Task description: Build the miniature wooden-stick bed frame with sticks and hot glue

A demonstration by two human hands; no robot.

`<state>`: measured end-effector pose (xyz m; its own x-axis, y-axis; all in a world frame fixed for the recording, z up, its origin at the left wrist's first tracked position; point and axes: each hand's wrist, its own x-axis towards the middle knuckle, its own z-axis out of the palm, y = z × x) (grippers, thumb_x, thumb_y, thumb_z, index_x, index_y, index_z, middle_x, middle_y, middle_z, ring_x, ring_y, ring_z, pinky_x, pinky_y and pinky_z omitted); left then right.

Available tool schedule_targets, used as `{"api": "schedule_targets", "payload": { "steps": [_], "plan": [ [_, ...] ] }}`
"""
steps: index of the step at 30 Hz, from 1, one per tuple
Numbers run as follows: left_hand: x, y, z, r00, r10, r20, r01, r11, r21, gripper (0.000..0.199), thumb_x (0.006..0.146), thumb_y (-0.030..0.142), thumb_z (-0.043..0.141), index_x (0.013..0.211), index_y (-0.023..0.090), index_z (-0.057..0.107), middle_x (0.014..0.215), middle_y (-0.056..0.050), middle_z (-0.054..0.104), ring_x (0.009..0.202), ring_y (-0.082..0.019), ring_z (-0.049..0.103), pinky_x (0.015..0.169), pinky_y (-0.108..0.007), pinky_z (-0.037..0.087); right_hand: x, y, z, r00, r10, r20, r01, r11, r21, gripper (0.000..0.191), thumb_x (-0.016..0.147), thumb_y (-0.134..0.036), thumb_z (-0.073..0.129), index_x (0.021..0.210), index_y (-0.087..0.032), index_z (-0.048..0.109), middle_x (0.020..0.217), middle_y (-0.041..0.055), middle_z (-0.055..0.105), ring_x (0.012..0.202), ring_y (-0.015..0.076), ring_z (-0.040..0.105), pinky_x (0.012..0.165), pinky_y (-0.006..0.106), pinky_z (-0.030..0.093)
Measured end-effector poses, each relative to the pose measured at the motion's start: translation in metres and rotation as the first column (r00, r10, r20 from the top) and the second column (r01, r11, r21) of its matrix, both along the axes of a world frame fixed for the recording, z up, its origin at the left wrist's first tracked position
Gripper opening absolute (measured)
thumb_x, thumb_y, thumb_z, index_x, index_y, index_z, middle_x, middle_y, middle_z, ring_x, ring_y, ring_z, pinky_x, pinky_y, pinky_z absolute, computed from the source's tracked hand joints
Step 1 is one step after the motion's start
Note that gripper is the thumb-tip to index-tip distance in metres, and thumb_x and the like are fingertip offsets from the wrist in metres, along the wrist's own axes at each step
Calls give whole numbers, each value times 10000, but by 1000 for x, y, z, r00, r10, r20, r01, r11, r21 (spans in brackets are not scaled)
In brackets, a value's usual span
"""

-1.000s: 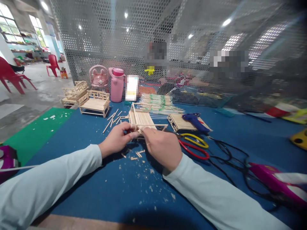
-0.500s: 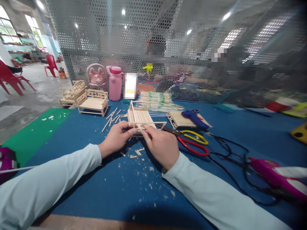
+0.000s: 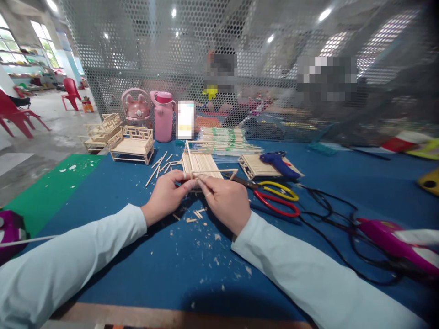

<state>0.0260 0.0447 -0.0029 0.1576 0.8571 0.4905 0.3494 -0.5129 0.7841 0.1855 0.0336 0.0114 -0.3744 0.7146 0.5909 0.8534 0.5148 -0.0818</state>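
Observation:
A small wooden stick frame [image 3: 202, 163] with a slatted top lies mid-table, thin sticks rising at its left and right. My left hand [image 3: 168, 193] pinches its near left part between thumb and fingers. Close against it, the fingertips of my right hand [image 3: 226, 198] are pressed together at the same spot; whatever small piece they hold is hidden. Right of the frame are scissors [image 3: 277, 198] with one yellow and one red handle. A blue glue gun [image 3: 280, 165] rests on another slatted piece [image 3: 252, 167].
Loose sticks [image 3: 158, 168] and finished small benches [image 3: 132, 147] are at the left. Behind stand a pink bottle [image 3: 163, 118], a lit phone [image 3: 185, 119] and bundled sticks [image 3: 222, 140]. Black cables [image 3: 329, 214] and a purple tool [image 3: 387, 237] lie right. A person is behind the mesh.
My right hand has drawn slightly left and up, its fingertips now closer to my left hand's. The view has shifted a little.

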Motion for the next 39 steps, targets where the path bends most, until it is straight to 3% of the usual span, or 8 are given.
{"api": "schedule_targets", "payload": {
  "steps": [8, 14, 16, 22, 27, 31, 39],
  "plan": [
    [0, -4, 4, 995, 56, -84, -55, 998, 8, 125, 826, 233, 587, 783, 174, 688, 773, -19, 671, 733, -136, 583, 706, -256, 459, -1, 3, 1, 999, 35, 28, -33, 997, -71, 284, 908, -227, 467, 1097, -197, 677, 1024, 84, 732, 872, 220, 698, 698, 293, 492],
    [-2, -4, 5, 989, 52, -139, -53, 999, -4, 135, 833, 234, 580, 798, 151, 680, 787, -38, 666, 756, -146, 584, 716, -269, 449, -4, 1, 0, 955, 73, -288, -121, 981, -154, 242, 898, -220, 488, 993, -197, 709, 1011, 46, 738, 903, 181, 690, 774, 264, 501],
    [-3, -4, 5, 989, 35, -144, -37, 999, -11, 128, 833, 232, 580, 807, 154, 679, 785, -34, 659, 757, -145, 580, 719, -268, 449, -5, 1, 0, 943, 65, -326, -123, 979, -160, 236, 899, -227, 488, 981, -206, 708, 1000, 43, 741, 910, 172, 685, 787, 259, 498],
    [-4, -4, 3, 989, 34, -147, -39, 999, -31, 104, 813, 231, 600, 807, 162, 678, 764, -21, 651, 733, -143, 570, 704, -267, 452, -5, 0, 1, 980, 8, -199, -36, 990, -139, 252, 907, -258, 474, 1011, -215, 700, 917, 55, 751, 875, 186, 686, 743, 266, 490],
    [-3, -4, 3, 995, 31, -90, -35, 998, -43, 172, 838, 228, 572, 954, 171, 685, 879, -42, 710, 793, -156, 618, 744, -283, 474, -2, 0, 0, 999, 17, -49, -19, 999, -43, 272, 907, -232, 460, 1065, -210, 680, 972, 58, 743, 845, 177, 682, 692, 254, 457],
    [-3, -4, 4, 995, 40, -95, -42, 999, -15, 154, 833, 209, 583, 935, 182, 696, 918, -45, 723, 862, -167, 637, 793, -296, 480, 1, 0, 0, 999, 3, 41, -4, 1000, 23, 263, 910, -234, 447, 960, -179, 699, 852, 68, 748, 763, 171, 675, 620, 250, 408],
    [-3, 0, 6, 991, 33, -131, -34, 999, -6, 100, 819, 188, 596, 845, 174, 692, 830, -28, 703, 789, -151, 620, 750, -279, 475, 1, 2, -1, 998, 21, 56, -23, 999, 27, 273, 916, -241, 440, 1019, -193, 688, 911, 66, 745, 769, 160, 669, 616, 244, 392]
  ]
}}
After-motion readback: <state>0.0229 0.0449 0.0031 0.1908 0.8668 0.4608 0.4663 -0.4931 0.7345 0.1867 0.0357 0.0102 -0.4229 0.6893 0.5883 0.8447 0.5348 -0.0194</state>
